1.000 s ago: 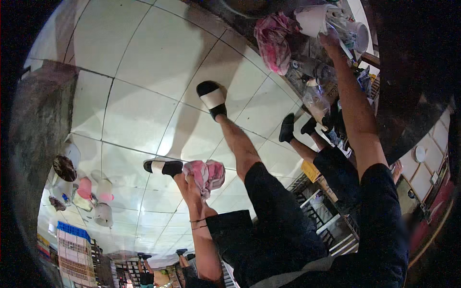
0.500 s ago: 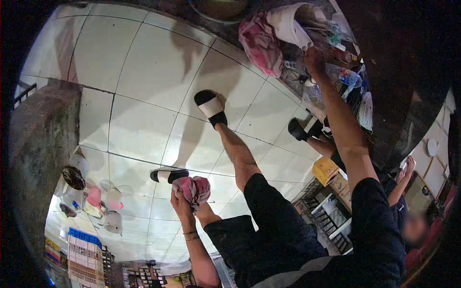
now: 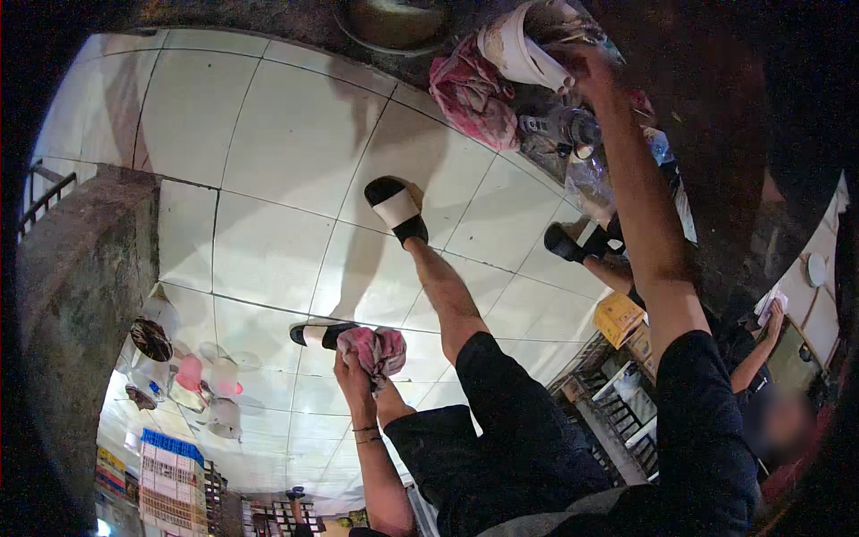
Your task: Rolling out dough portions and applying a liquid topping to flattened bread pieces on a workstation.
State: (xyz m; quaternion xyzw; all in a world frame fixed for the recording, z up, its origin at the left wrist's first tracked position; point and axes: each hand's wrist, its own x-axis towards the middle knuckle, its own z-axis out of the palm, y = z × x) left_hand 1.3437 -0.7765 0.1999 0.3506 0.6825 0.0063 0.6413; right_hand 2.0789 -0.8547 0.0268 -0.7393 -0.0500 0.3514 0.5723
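A crumpled pink-and-white cloth is bunched in my left hand, whose fingers are wrapped round it above the tiled floor. My right arm stretches far to the upper right. There my right hand, smeared by motion, is at the mouth of a tilted white plastic tub; its fingers do not show clearly. Against that tub lies a second, larger pink-and-white cloth. A clear plastic bottle lies beside my right hand, with other clear plastic partly behind my forearm.
A dark round basin stands at the top edge. Stone-like ledge runs along the left. Balloon-like pale and pink objects, a white crate with a blue top and a yellow box are farther off. Another person's hand holds something white.
My right hand has moved up from the white tub's rim toward its mouth. The clear bottle shows more plainly. My left hand keeps the cloth and appears slightly farther right.
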